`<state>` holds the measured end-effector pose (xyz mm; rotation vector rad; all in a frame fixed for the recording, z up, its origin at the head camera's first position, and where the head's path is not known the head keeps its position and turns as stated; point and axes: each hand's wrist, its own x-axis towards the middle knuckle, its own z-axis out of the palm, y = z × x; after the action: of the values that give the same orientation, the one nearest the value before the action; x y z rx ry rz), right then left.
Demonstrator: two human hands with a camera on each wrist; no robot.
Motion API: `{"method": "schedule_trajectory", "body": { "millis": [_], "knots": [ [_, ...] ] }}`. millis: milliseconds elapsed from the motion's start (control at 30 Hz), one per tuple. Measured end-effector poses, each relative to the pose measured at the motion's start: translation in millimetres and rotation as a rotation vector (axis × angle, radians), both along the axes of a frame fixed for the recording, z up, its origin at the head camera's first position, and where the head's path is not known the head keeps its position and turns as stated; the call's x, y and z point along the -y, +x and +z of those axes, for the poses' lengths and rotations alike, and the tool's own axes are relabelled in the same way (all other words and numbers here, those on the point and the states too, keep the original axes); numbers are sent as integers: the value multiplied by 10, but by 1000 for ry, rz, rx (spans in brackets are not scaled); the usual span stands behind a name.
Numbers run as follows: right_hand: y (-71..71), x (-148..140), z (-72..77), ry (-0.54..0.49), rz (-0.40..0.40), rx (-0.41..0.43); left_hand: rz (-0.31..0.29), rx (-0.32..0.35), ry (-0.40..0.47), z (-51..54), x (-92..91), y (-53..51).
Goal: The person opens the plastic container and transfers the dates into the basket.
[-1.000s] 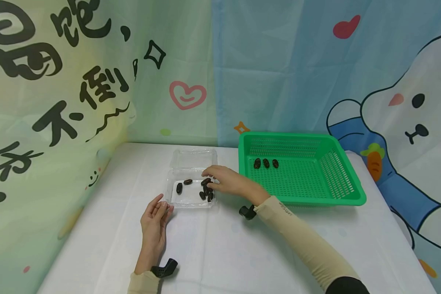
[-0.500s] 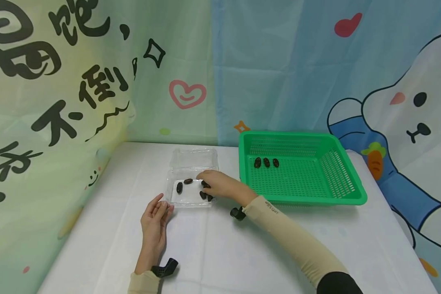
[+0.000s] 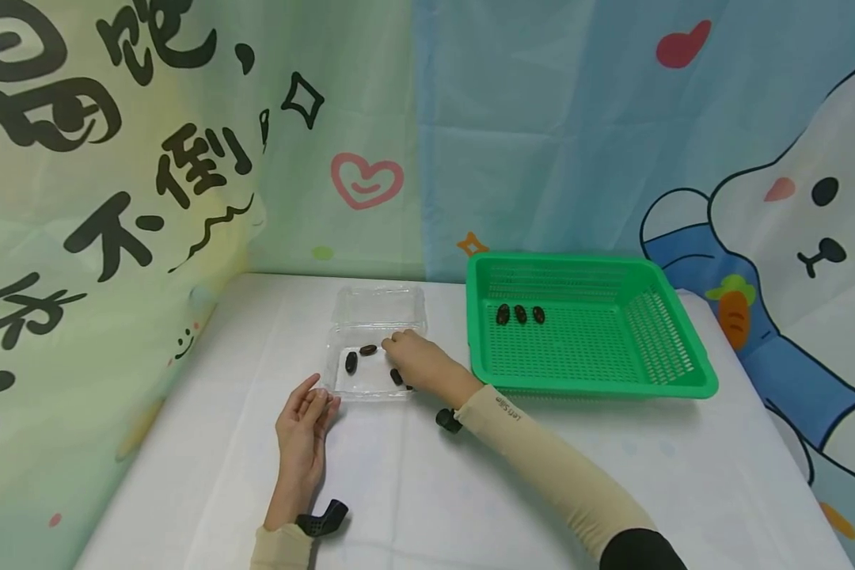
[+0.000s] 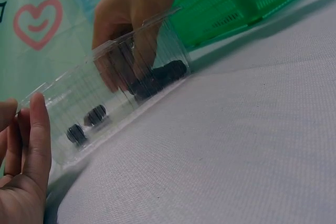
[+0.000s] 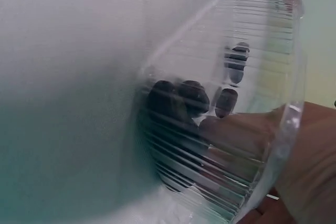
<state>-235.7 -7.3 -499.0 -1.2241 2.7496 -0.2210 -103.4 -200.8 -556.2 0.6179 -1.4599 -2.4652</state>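
A clear plastic box [image 3: 343, 393] lies with its lid folded back. Inside at the left are two dark oval pieces [image 3: 351, 362], with others [image 3: 397, 377] at the right. My left hand [image 3: 299, 447] pinches the box's near-left corner, its fingers [image 4: 39, 129] against the rim in the left wrist view. My right hand [image 3: 427, 367] reaches over the right wall, fingers bent down among the dark pieces [image 4: 170, 72]. In the right wrist view, the ribbed wall blurs its fingers beside the pieces [image 5: 193, 97]; whether one is held cannot be made out.
A green perforated basket [image 3: 591, 388] stands to the right of the box, with three dark oval pieces [image 3: 520, 314] in a row inside. Both stand on a white-covered table [image 3: 442, 491]. A printed curtain [image 3: 513, 142] hangs behind.
My right hand has shifted slightly left and deeper into the box, covering more of the dark pieces at the right. My left hand has stayed at the corner.
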Motion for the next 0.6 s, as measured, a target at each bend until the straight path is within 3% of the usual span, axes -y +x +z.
{"method": "schedule_trajectory", "body": {
  "millis": [433,600],
  "knots": [
    [-13,36,-49,24,-24,-60,7,0,-1,0,-8,-9],
    [-16,54,-102,60,-19,-118,1,5,3,1,-11,-10]
  ]
}}
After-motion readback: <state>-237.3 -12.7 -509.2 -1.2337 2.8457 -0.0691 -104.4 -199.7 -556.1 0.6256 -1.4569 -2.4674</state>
